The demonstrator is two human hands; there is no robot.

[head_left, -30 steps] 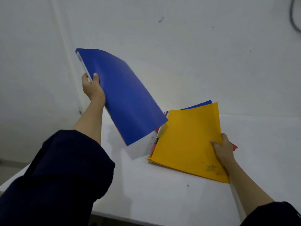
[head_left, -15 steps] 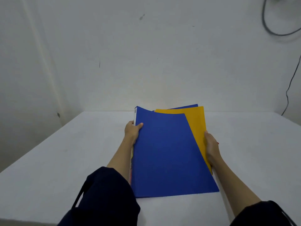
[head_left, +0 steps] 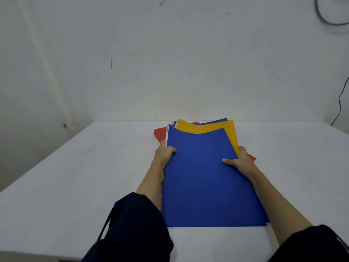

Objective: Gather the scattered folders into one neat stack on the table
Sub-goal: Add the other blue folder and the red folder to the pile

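Observation:
A pile of folders lies in the middle of the white table (head_left: 75, 176). On top is a large blue folder (head_left: 205, 186). Under it a yellow folder (head_left: 207, 126) sticks out at the far end, then another blue folder (head_left: 217, 121), and a red folder (head_left: 159, 133) shows at the far left and beside my right wrist. My left hand (head_left: 164, 153) grips the pile's left edge, thumb on the top blue folder. My right hand (head_left: 239, 160) grips the right edge, thumb on top. The folders are fanned, their edges out of line.
The table's far edge meets a white wall (head_left: 170, 63). A black cable (head_left: 340, 103) hangs down the wall at the far right. My dark sleeves (head_left: 136, 229) fill the near foreground above the table's front edge.
The blue folder held up in my left hand a second ago now lies on top of the pile. My right thumb has moved onto it, and both hands now grip the pile's sides.

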